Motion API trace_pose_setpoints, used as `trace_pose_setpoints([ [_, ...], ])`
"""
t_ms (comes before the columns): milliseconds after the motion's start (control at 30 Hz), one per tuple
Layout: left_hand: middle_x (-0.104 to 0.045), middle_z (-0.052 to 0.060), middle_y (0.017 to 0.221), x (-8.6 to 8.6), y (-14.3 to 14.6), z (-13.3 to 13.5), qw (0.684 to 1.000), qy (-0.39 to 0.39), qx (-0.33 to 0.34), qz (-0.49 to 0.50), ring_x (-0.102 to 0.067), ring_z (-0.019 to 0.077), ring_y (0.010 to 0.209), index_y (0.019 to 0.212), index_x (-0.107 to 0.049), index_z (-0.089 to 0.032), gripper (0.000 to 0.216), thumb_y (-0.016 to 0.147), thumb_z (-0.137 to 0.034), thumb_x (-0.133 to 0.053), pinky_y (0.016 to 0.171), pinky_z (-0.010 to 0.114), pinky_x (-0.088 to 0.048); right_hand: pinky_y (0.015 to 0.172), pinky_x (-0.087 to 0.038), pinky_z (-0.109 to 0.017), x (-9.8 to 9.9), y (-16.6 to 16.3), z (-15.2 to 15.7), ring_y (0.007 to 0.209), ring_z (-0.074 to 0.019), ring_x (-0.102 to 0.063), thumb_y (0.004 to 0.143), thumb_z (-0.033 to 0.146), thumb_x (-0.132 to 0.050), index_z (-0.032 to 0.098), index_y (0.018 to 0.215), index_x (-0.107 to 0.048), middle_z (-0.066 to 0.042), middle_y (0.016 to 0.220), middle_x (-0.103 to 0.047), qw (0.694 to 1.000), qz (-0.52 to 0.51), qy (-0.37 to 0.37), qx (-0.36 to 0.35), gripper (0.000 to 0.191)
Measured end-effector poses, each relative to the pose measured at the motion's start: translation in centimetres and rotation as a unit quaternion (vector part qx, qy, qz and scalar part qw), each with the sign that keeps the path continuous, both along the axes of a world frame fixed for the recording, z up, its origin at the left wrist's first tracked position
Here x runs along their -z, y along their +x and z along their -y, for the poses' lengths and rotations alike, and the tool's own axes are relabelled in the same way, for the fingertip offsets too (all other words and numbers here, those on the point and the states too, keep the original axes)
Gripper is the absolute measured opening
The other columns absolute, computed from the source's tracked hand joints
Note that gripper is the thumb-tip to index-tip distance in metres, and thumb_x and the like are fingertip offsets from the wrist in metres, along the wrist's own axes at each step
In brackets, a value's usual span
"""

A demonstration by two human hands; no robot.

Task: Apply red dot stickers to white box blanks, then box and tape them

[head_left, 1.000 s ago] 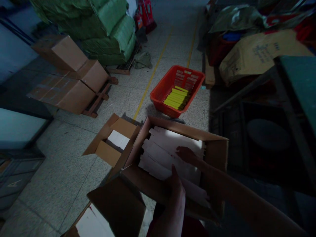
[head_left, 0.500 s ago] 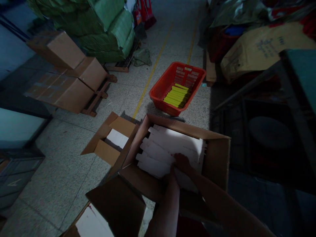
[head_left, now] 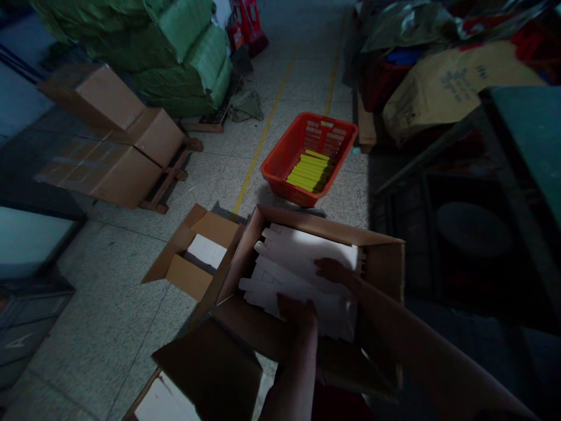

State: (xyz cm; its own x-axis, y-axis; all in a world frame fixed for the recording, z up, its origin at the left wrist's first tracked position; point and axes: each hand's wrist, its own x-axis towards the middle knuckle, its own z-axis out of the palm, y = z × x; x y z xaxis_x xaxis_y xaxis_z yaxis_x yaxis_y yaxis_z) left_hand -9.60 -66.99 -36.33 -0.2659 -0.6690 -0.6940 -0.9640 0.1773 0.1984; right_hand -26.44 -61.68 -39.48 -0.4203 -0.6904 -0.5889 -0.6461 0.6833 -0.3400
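A large open cardboard box [head_left: 385, 275] stands right in front of me, with flat white folded cartons [head_left: 302, 248] lying in rows inside. My left hand [head_left: 298, 311] is over the near row, its thumb apart from the fingers and its palm side in shadow. Farther to the right, my right hand [head_left: 336, 272] rests on the middle cartons with its fingers stretched out. Between the rows some cartons lie askew. The undersides of both hands are hidden.
Beyond the box stands a red plastic basket [head_left: 280, 175] with yellow bars [head_left: 310, 173]. A smaller open carton [head_left: 193, 280] is at the left. Stacked brown boxes [head_left: 116, 99], green bales [head_left: 188, 64] and a dark green-topped table [head_left: 534, 134] flank the floor.
My hands have moved apart: the left came nearer and to the left, the right slid slightly right. The white cartons have shifted, and the rows now lie at different angles.
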Motion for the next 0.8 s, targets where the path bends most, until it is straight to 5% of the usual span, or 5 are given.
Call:
trace_pose_setpoints([
  [100, -0.002, 0.019, 0.158, -0.1, -0.2, 1.1, 0.989, -0.054, 0.134, 0.038, -0.006, 0.0369, 0.144, 0.15, -0.009, -0.01, 0.093, 0.076, -0.032, -0.061, 0.105, 0.061, -0.031, 0.093, -0.045, -0.046, -0.5, -0.8, 1.0, 0.107, -0.0229, -0.057, 0.09, 0.036, -0.058, 0.016, 0.116, -0.058, -0.009, 0.119, -0.059, 0.999, -0.042, 0.023, 0.015, 0.033],
  [200, -0.002, 0.016, 0.158, 0.4, 0.1, 3.1, 0.945, -0.079, 0.314, 0.046, -0.001, 0.035, 0.145, 0.15, -0.016, -0.014, 0.095, 0.072, -0.032, -0.066, 0.109, 0.064, -0.021, 0.093, -0.042, -0.048, -1.1, -0.4, 2.0, 0.111, -0.0274, -0.053, 0.093, 0.034, -0.052, 0.012, 0.123, -0.053, -0.015, 0.122, -0.055, 0.991, -0.113, 0.03, 0.061, 0.037],
  [267, -0.004, 0.018, 0.157, 0.9, 0.5, 4.1, 0.921, -0.087, 0.377, 0.045, -0.003, 0.0361, 0.144, 0.149, -0.02, -0.014, 0.095, 0.07, -0.035, -0.069, 0.111, 0.062, -0.017, 0.093, -0.04, -0.048, -1.5, 0.9, 2.4, 0.115, -0.0311, -0.049, 0.093, 0.027, -0.046, 0.01, 0.126, -0.05, -0.021, 0.127, -0.052, 0.988, -0.135, 0.018, 0.07, 0.037],
  [600, -0.021, 0.027, 0.151, 1.6, 0.1, 2.3, 0.903, -0.126, 0.405, 0.064, -0.028, 0.0399, 0.137, 0.146, -0.026, -0.002, 0.082, 0.077, -0.022, -0.065, 0.108, 0.045, -0.035, 0.095, -0.039, -0.043, -1.9, 7.2, 0.5, 0.123, -0.0319, -0.044, 0.083, 0.018, -0.051, 0.013, 0.132, -0.049, -0.016, 0.144, -0.042, 0.996, -0.067, -0.031, 0.053, 0.049],
  [800, -0.027, 0.02, 0.152, -1.8, 0.4, 4.6, 0.904, -0.04, 0.426, -0.024, -0.038, 0.0366, 0.133, 0.145, -0.034, -0.013, 0.078, 0.076, -0.023, -0.068, 0.105, 0.044, -0.038, 0.098, -0.04, -0.038, -5.4, 7.4, -1.6, 0.12, -0.0292, -0.048, 0.086, 0.02, -0.048, 0.006, 0.13, -0.05, -0.021, 0.131, -0.052, 0.984, -0.098, -0.038, 0.145, 0.046],
])
